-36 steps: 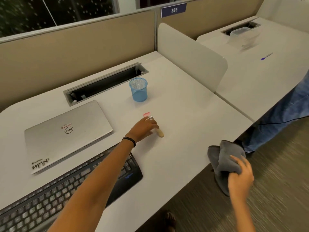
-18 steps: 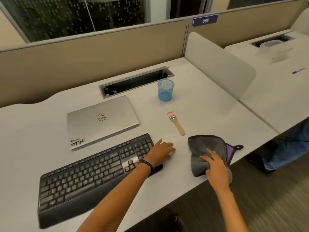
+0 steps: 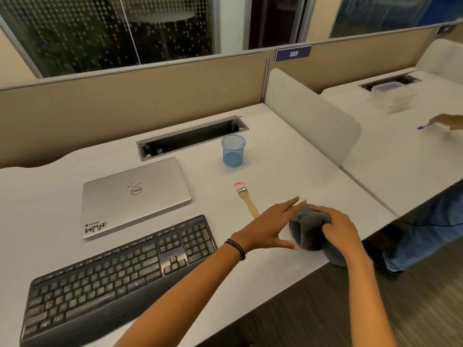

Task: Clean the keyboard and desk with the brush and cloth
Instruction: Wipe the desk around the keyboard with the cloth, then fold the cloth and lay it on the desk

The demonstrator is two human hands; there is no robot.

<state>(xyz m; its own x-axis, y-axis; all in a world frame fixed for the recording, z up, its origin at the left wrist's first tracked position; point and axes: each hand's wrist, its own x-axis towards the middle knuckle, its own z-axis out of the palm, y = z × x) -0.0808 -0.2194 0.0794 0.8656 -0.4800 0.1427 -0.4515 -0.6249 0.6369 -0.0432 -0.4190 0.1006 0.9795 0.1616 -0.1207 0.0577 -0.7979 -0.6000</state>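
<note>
The desk [image 3: 288,161] is a white work surface bounded at the rear by a tan partition [image 3: 150,96].

1. Cloth [image 3: 307,230]: dark grey, bunched into a lump near the front right edge of the desk. Its lower part hangs past that edge.
2. Right hand [image 3: 338,227]: the fingers curl over the top of the cloth and grip it.
3. Left hand [image 3: 269,227]: the fingers are straight and spread, the thumb is held apart from them, and the hand lies against the cloth's left side without grasping it. A dark band [image 3: 236,249] sits on the wrist. The two hands are close together, with the cloth between them.
4. Brush [image 3: 246,199]: lies flat on the desk, untouched, with pink bristles pointing toward the rear and a wooden handle pointing toward the front. The handle end is just beside the left hand's fingers.
5. Keyboard [image 3: 120,271]: black, full size, at the front left of the desk, well apart from the cloth.
6. Laptop [image 3: 135,196]: silver, lid closed, directly behind the keyboard.
7. Mesh cup [image 3: 233,151]: blue, upright, behind the brush and near the open cable slot [image 3: 193,137].

On the neighbouring desk (beyond the white divider [image 3: 313,121]) another person's hand [image 3: 446,121] is beside a purple pen [image 3: 423,126].
</note>
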